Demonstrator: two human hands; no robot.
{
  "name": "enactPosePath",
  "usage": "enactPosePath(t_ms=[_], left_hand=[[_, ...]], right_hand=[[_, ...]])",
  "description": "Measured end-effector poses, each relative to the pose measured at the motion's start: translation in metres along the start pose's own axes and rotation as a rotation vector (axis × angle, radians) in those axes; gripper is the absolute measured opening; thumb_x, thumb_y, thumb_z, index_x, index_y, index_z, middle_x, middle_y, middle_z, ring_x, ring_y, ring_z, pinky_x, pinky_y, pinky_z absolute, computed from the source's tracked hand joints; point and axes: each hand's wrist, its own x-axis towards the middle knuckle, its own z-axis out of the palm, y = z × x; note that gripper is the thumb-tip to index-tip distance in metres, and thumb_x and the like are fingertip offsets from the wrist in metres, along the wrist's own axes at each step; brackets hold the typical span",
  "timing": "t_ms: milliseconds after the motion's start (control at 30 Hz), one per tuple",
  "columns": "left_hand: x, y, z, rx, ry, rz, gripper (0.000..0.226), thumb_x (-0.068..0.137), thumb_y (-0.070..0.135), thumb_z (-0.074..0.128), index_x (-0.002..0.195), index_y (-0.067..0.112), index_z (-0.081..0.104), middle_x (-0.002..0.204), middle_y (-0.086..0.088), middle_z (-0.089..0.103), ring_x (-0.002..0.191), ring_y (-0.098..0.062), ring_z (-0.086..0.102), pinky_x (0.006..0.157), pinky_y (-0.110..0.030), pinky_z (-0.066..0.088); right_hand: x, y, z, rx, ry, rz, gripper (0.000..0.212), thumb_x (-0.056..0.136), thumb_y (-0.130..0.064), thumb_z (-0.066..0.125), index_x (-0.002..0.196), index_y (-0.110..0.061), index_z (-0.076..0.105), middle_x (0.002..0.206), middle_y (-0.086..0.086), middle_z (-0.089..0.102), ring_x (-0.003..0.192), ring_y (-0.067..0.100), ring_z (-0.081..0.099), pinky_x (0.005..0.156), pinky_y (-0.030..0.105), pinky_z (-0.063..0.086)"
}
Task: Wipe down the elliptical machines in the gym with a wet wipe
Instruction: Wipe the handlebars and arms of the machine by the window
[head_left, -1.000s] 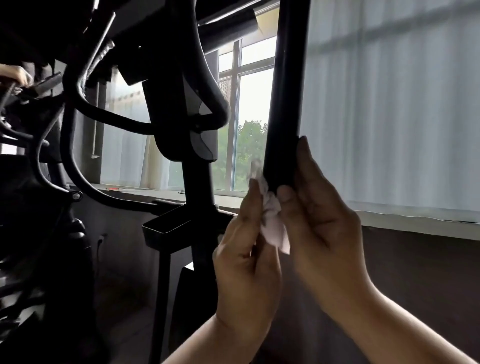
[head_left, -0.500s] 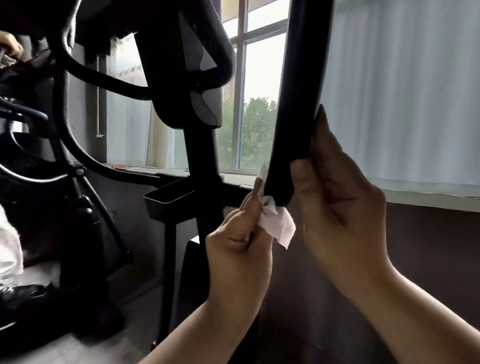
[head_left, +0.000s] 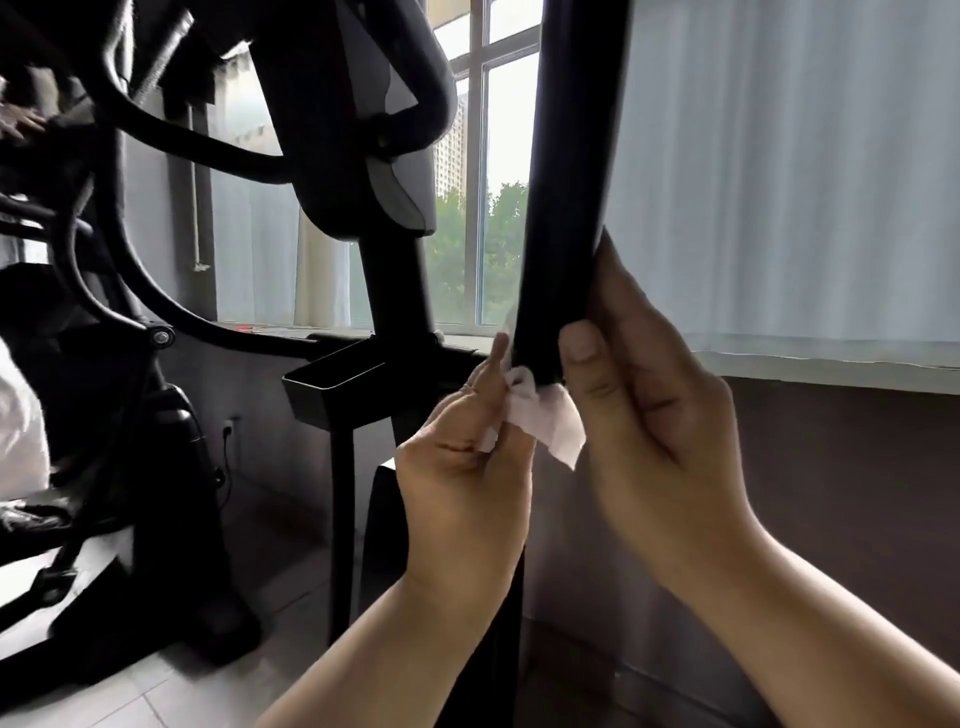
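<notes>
A thick black handle bar (head_left: 566, 182) of the elliptical machine runs down the middle of the view, its lower end just above my hands. My right hand (head_left: 654, 415) grips that lower end, thumb across the front and fingers behind. My left hand (head_left: 467, 462) pinches a crumpled white wet wipe (head_left: 545, 415) and holds it against the bar's bottom tip. Part of the wipe hangs loose below the bar. The machine's dark console and centre post (head_left: 384, 218) stand to the left.
A second dark machine (head_left: 104, 364) with curved bars fills the left side, and another person's hand (head_left: 21, 122) shows at its top left. A black tray (head_left: 332, 384) juts from the post. Behind are a window (head_left: 493, 208), white curtains (head_left: 779, 171) and a sill; grey tiled floor below.
The view has dropped and drawn closer, so the bar end and my hands sit lower and larger. My left hand has worked the wipe further under the bar's tip. My right hand keeps its grip.
</notes>
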Motion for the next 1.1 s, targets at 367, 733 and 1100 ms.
enactPosePath(t_ms=[367, 733, 1100], left_hand=[[0.005, 0.002, -0.010, 0.147, -0.139, 0.021, 0.033, 0.095, 0.008, 0.067, 0.126, 0.018, 0.071, 0.120, -0.001, 0.075, 0.114, -0.014, 0.070, 0.098, -0.030, 0.056], [0.010, -0.001, -0.008, 0.228, -0.175, 0.032, 0.015, 0.098, 0.016, 0.064, 0.108, 0.023, 0.073, 0.101, 0.007, 0.075, 0.095, 0.002, 0.069, 0.079, -0.013, 0.051], [-0.002, -0.015, -0.011, 0.244, -0.098, -0.082, 0.013, 0.097, 0.021, 0.062, 0.102, 0.023, 0.075, 0.101, -0.009, 0.075, 0.089, -0.019, 0.071, 0.076, -0.037, 0.055]], right_hand=[[-0.014, 0.027, 0.010, 0.196, 0.011, 0.192, 0.036, 0.101, -0.022, 0.047, 0.135, -0.022, 0.060, 0.119, -0.019, 0.072, 0.116, 0.001, 0.065, 0.094, 0.013, 0.049], [-0.018, 0.036, 0.017, 0.242, 0.006, 0.277, 0.038, 0.105, -0.031, 0.039, 0.130, -0.020, 0.065, 0.118, -0.004, 0.074, 0.119, 0.015, 0.066, 0.102, 0.030, 0.051], [-0.024, 0.037, 0.025, 0.354, 0.077, 0.336, 0.043, 0.100, -0.033, 0.042, 0.132, -0.015, 0.064, 0.119, -0.003, 0.074, 0.117, 0.012, 0.067, 0.094, 0.021, 0.050]])
